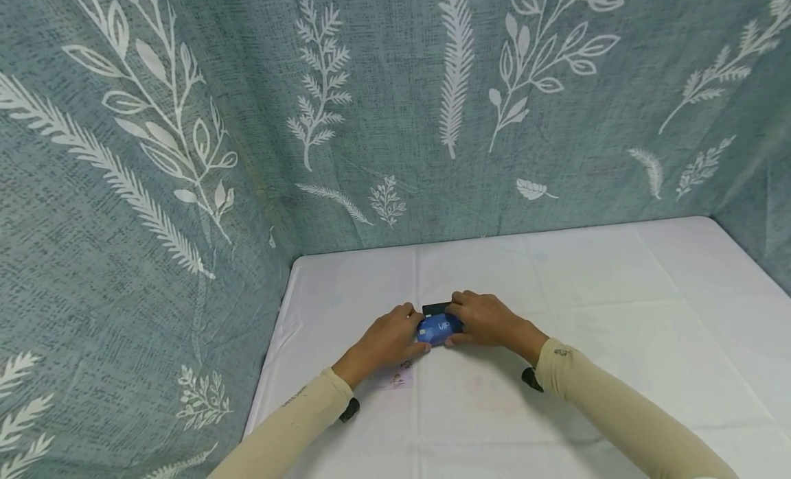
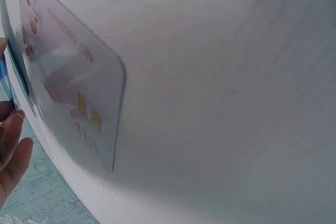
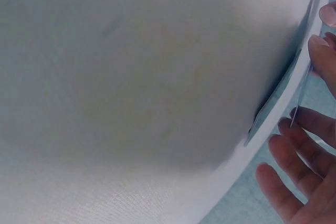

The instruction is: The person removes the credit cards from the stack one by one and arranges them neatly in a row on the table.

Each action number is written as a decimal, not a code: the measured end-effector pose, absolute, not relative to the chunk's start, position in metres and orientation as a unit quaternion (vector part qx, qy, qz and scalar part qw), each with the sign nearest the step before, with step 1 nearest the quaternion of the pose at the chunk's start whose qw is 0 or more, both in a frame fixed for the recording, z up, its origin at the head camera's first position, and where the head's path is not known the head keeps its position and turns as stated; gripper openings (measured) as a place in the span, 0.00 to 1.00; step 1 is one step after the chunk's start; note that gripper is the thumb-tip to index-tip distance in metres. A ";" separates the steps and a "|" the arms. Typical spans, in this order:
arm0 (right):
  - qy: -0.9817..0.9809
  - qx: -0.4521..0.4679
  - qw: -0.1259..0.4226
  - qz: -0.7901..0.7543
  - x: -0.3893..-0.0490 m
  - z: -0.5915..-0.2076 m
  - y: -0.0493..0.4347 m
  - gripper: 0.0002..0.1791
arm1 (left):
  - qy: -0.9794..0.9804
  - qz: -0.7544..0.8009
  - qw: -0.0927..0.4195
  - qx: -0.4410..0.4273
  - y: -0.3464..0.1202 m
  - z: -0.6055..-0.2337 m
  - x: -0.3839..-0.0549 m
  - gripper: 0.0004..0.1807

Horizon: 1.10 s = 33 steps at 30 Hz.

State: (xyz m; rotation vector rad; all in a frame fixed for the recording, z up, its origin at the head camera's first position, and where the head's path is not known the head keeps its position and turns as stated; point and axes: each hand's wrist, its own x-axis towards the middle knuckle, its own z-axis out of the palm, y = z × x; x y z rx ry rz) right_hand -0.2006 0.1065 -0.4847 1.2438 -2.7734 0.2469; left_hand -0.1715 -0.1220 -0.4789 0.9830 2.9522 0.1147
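Note:
My left hand (image 1: 391, 335) and right hand (image 1: 488, 319) pinch a blue bank card (image 1: 437, 330) by its opposite ends. White "VIP" lettering and a chip show on its face. Right behind it is a black card (image 1: 435, 308), partly hidden by the blue one and by the right fingers. In the right wrist view, the held card appears as a thin edge (image 3: 301, 97) between thumb and fingers, apart from a dark card (image 3: 273, 98) on the table. Below the left hand, a pale chip card (image 2: 79, 77) with pinkish print lies flat on the cloth.
White cloth covers the table (image 1: 593, 314), with fold creases running across it. Teal curtains (image 1: 383, 108) with white leaf patterns hang behind and at the sides. Small black devices sit under the left wrist (image 1: 349, 410) and the right wrist (image 1: 531, 379).

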 end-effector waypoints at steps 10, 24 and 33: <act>-0.905 0.414 0.057 0.079 -0.199 -0.485 0.110 0.35 | 0.945 0.039 0.013 0.326 -0.120 -0.478 -0.169 0.33; -0.902 0.421 0.065 0.077 -0.194 -0.486 0.113 0.35 | 0.944 0.036 0.017 0.327 -0.119 -0.481 -0.165 0.34; -0.901 0.422 0.064 0.078 -0.190 -0.486 0.113 0.35 | 0.945 0.048 0.019 0.323 -0.119 -0.478 -0.159 0.34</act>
